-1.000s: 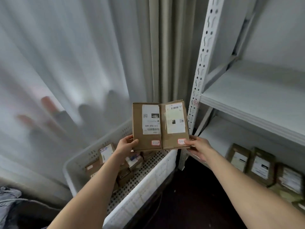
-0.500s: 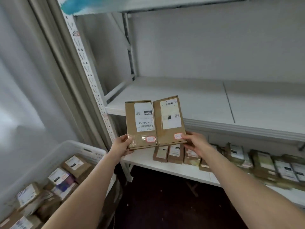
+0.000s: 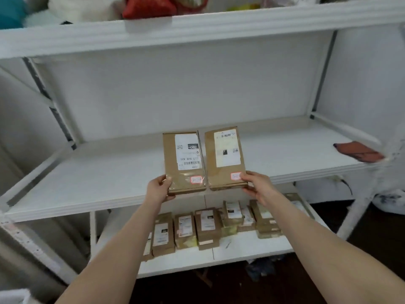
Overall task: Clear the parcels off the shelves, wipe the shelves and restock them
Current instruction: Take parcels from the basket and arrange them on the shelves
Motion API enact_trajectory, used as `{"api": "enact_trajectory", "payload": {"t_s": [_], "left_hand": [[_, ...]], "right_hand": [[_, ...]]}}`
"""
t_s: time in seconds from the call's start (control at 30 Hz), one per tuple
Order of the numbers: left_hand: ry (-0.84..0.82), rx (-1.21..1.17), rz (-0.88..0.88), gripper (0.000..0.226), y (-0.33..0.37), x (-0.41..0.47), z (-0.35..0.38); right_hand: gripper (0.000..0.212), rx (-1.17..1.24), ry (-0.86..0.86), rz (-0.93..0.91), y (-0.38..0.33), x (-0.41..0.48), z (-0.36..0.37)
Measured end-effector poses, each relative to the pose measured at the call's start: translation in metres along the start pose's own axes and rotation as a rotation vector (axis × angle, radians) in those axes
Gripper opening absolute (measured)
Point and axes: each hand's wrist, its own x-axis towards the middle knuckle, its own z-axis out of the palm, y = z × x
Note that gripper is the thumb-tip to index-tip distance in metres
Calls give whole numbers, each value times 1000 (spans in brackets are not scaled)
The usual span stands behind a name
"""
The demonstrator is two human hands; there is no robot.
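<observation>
Along the front edge of the top shelf, a red bundle sits near the middle. A white bundle lies left of it, and something teal is at the left end. Below the front edge of the bottom shelf, crumpled dark-blue fabric lies on the dark floor.

Soft, even, shadowless light; slight overall blur, wide-angle bowing toward the edges.
</observation>
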Motion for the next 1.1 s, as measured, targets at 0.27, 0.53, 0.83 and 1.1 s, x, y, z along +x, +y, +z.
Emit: {"api": "enact_trajectory", "payload": {"t_s": [0.27, 0.53, 0.83, 1.1], "left_hand": [[-123, 20, 32, 42, 28, 93, 133], [-199, 71, -6, 41, 36, 143, 235], [-192, 100, -78, 35, 40, 146, 338], [-78, 39, -149, 34, 40, 127, 422]], "right_hand": [[41, 28, 173, -90, -66, 89, -68], [39, 4, 343, -99, -101, 154, -130], [26, -177, 416, -57, -131, 232, -225], [16, -476, 357, -35, -163, 292, -315]]}}
